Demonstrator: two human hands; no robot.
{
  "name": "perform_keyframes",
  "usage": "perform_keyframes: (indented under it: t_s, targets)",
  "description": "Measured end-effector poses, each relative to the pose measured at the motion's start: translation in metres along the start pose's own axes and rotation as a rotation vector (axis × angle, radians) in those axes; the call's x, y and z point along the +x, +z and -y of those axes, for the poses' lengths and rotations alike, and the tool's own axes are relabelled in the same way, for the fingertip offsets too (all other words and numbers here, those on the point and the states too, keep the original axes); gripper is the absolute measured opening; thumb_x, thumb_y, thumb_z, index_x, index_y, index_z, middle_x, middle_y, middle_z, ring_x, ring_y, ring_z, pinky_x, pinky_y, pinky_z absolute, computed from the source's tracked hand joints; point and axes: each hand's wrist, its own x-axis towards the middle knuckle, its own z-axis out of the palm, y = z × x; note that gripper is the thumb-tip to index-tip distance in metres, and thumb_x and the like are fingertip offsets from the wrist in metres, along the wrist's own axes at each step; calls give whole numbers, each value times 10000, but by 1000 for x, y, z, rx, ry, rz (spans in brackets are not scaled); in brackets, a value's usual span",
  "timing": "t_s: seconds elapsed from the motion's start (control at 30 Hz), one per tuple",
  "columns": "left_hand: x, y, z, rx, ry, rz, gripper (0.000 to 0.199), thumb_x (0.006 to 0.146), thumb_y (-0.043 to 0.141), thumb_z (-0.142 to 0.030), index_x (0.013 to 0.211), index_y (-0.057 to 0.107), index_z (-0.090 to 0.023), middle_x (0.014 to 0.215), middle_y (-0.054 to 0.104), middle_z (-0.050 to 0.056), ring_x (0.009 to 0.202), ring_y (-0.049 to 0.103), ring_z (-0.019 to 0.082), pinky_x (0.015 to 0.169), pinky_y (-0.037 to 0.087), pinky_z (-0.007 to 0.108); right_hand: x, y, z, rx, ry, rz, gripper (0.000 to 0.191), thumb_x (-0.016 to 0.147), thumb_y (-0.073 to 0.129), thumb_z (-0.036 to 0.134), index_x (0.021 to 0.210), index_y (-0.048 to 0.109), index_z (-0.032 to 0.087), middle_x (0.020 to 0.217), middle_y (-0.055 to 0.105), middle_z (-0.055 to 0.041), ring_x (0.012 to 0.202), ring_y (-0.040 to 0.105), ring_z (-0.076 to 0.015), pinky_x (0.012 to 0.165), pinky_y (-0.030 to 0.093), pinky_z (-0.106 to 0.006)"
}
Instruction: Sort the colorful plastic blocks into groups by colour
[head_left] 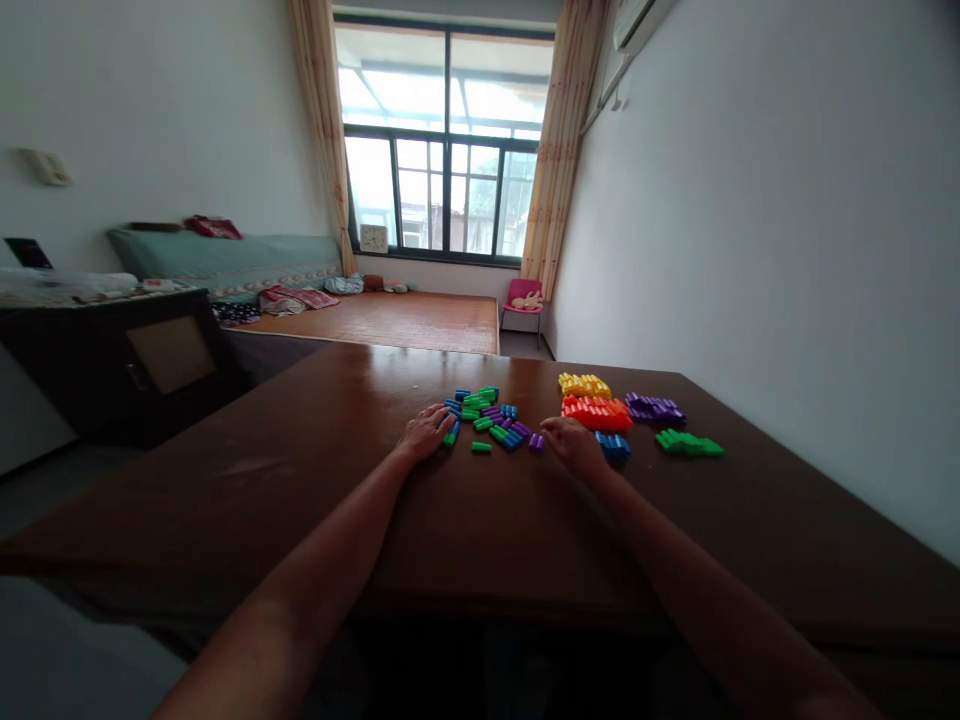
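My left hand (427,433) lies flat on the table with its fingers stretched out. Its fingertips touch the left edge of a loose heap of small green, blue and purple plastic cylinders (477,402). A green and blue piece (451,436) lies just beside those fingers. My right hand (574,443) is closed, thumb and fingers drawn together at the right of the heap; whatever they may hold is hidden. Close to its fingertips lies a purple piece (536,443). Nearest to me in the heap is a single green cylinder (481,448).
Sorted groups stand on the right: yellow (584,385), orange-red (598,412), purple (655,408), blue (613,447) and green (688,443). They rest on a dark brown table (300,480). Beyond it are a bed (405,320), a pink chair (523,300) and a dark cabinet (112,350).
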Motion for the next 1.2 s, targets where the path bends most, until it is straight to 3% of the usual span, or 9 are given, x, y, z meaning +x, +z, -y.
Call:
perform_keyframes:
  t_s: [0.13, 0.3, 0.43, 0.53, 0.67, 0.77, 0.9, 1.03, 1.2]
  targets:
    - [1, -5, 10, -216, 95, -177, 485, 947, 291, -445, 1115, 658, -177, 1171, 659, 83, 1150, 562, 195, 1035, 406, 347, 19, 47, 45, -121, 119, 107, 344, 804, 618, 487, 1011, 655, 214, 1008, 638, -111, 930, 588, -240, 769, 463, -329]
    - [-10, -11, -7, -168, 254, -199, 344, 922, 413, -361, 1096, 666, -207, 1135, 670, 65, 1101, 569, 206, 1011, 417, 369, 18, 69, 46, -121, 141, 59, 252, 764, 662, 363, 942, 619, 190, 981, 622, -94, 936, 555, -230, 835, 449, -347]
    - [-18, -6, -37, -87, 456, -91, 317, 926, 445, -339, 1169, 635, -266, 1205, 642, 32, 1174, 513, 198, 1015, 391, 358, 14, 75, 41, 87, 55, 26, 293, 771, 608, 250, 1059, 582, 203, 1000, 641, -56, 940, 557, -224, 870, 451, -378]
    - [-21, 1, -51, -4, 500, 9, 374, 921, 470, -372, 1268, 568, -275, 1248, 620, 44, 1222, 480, 218, 1017, 369, 379, 14, 79, 42, 165, -7, -6, 376, 770, 582, 217, 1146, 567, 194, 1069, 638, -79, 1018, 552, -236, 912, 446, -395]
    - [-22, 4, -52, 59, 495, 104, 348, 934, 442, -403, 1213, 608, -278, 1200, 646, 47, 1192, 508, 225, 1006, 357, 387, 16, 81, 47, 130, 12, 0, 368, 780, 582, 252, 1139, 600, 177, 1186, 608, -122, 1077, 551, -258, 958, 424, -425]
    - [-23, 2, -50, 35, 500, 110, 325, 943, 416, -420, 1144, 641, -296, 1143, 669, 28, 1139, 540, 204, 979, 367, 358, 16, 78, 47, 91, 58, 72, 354, 761, 609, 264, 1108, 626, 202, 1101, 656, -89, 963, 590, -239, 919, 441, -421]
    - [-24, 3, -51, 9, 500, 95, 380, 895, 490, -491, 1197, 606, -292, 1146, 663, 38, 1120, 545, 217, 968, 369, 356, 14, 74, 46, 205, 92, 150, 411, 736, 667, 337, 1127, 618, 221, 988, 677, -49, 770, 597, -181, 773, 495, -351]
    - [-25, 2, -53, -1, 510, 116, 379, 880, 501, -502, 1163, 633, -287, 1087, 677, 45, 1063, 566, 222, 965, 361, 363, 13, 72, 44, 246, 74, 126, 436, 714, 702, 405, 1108, 640, 227, 964, 667, -45, 842, 596, -196, 797, 492, -352]
    - [-29, -3, -60, -2, 516, 141, 403, 827, 563, -501, 1159, 643, -287, 1100, 679, 40, 1059, 565, 238, 964, 355, 378, 13, 65, 39, 358, 108, 293, 453, 754, 662, 367, 1176, 626, 208, 928, 668, -45, 820, 620, -185, 762, 509, -328]
